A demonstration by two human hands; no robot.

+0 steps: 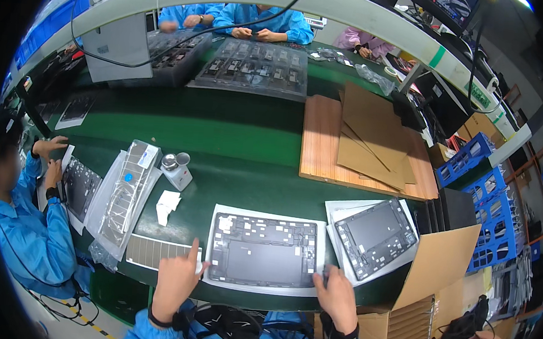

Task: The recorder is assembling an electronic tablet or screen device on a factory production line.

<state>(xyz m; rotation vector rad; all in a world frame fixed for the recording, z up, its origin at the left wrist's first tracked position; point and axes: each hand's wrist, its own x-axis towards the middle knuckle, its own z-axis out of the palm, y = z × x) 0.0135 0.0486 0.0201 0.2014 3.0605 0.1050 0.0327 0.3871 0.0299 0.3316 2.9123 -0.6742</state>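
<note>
I see the dark panel lying on the white sheet upon the table; left of this sheet, the left hand holds its forefinger and thumb apart, and at the sheet's lower right corner is the right hand, but whether its fingers clamp anything I cannot tell. If one hand pushes unevenly, the panel could perhaps slip from the sheet and get scratched.

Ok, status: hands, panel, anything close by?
Left hand by striped sheet, open. Right hand at dark panel, lower right corner, grip unclear. Panel flat on white sheet. Second panel close, right.
</note>
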